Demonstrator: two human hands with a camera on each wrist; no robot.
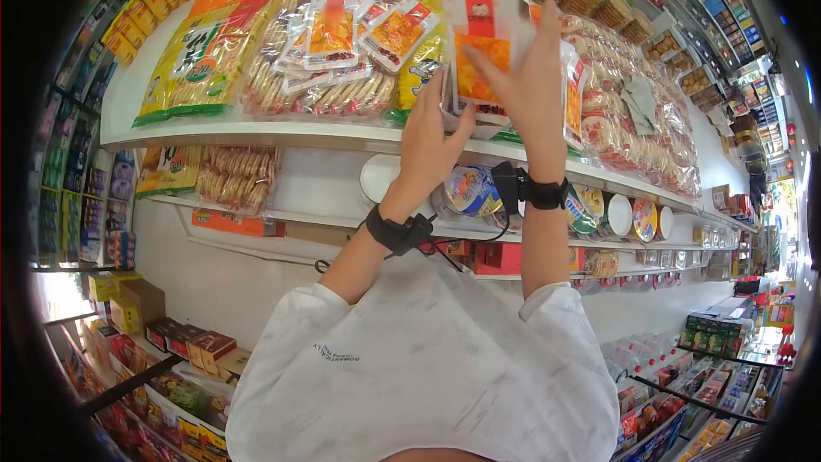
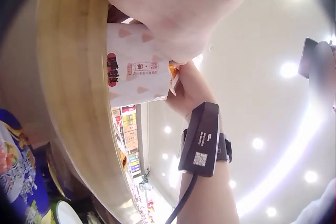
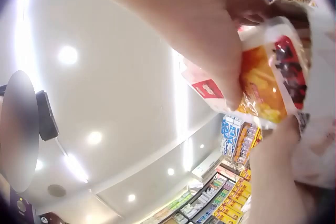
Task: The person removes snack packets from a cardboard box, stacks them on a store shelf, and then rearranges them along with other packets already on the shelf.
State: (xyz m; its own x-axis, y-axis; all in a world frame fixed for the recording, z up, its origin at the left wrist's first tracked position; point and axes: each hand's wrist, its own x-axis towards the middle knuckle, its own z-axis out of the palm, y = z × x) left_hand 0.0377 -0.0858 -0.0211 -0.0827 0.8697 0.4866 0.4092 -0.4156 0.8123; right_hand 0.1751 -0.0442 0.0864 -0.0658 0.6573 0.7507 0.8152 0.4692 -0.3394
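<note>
In the head view my right hand [image 1: 534, 90] holds an orange-and-white snack packet [image 1: 481, 21] by its right side, thumb across its front. The right wrist view shows the packet [image 3: 262, 85] close up, with an orange window and a red patch with dark print. My left hand [image 1: 428, 141] is at the lower left of the packet, its thumb and fingers around a white printed pack [image 2: 137, 66] at the shelf edge. That pack has pale pink marks and red-and-black lettering. Similar orange packets [image 1: 332, 30] lie in a pile to the left.
Bags of round biscuits [image 1: 629, 103] fill the shelf at right, and yellow-green noodle bags [image 1: 209, 56] lie at left. The white shelf edge [image 1: 282, 134] runs beneath my hands. Bowl tubs [image 1: 470, 191] stand on the lower shelf.
</note>
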